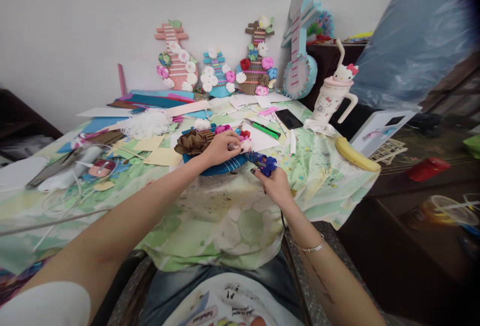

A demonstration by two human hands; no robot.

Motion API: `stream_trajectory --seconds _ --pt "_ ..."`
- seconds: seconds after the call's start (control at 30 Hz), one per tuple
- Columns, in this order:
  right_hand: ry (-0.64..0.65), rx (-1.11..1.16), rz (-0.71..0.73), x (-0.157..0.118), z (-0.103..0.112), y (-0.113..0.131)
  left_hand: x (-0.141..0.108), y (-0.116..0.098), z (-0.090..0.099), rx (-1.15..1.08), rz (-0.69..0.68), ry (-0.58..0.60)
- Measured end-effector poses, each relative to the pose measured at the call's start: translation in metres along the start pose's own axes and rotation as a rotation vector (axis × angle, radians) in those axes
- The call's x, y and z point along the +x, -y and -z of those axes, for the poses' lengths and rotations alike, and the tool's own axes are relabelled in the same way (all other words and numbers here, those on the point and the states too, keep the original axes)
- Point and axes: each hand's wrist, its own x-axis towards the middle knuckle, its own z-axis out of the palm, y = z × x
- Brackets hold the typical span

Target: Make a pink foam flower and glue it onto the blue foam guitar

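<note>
Near the front edge of the cloth-covered surface (315, 168), head view, a blue lute-shaped craft (219, 168) lies with a brown paper flower (193, 142) at its left. Left grip (222, 149) rests over the craft, fingertips at a pale pink flower (246, 146); cannot tell if it is pinched. Right grip (275, 186) is closed around a blue glue gun (265, 163), nozzle just beside that flower. Behind: green cutter (264, 129), black phone (288, 119). Further right: tumbler (329, 102), banana (356, 155). Decorated lutes (218, 78) lean against the wall (93, 31).
</note>
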Motion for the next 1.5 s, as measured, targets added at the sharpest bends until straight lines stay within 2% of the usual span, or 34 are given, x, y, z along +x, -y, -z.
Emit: stream_trajectory --seconds 0.23,0.53,0.67,1.03,1.33,1.5 --pt "0.016 0.002 0.027 -0.002 -0.002 0.004 0.000 0.000 -0.001 -0.003 0.006 -0.007" --pt "-0.050 -0.100 0.032 -0.002 -0.008 0.005 0.000 0.000 0.000 0.000 0.006 -0.001" --pt "-0.058 -0.087 0.074 -0.003 -0.005 0.004 0.000 0.001 0.000 -0.003 -0.001 -0.003" --pt "-0.116 -0.088 0.075 0.000 -0.002 -0.002 -0.001 -0.003 0.002 -0.016 0.013 -0.002" --pt "-0.101 -0.068 0.068 -0.004 0.006 -0.005 -0.004 -0.005 0.010 -0.041 -0.024 0.066" --pt "-0.066 -0.019 0.018 -0.003 0.008 -0.008 -0.004 -0.003 0.010 -0.024 -0.021 0.048"
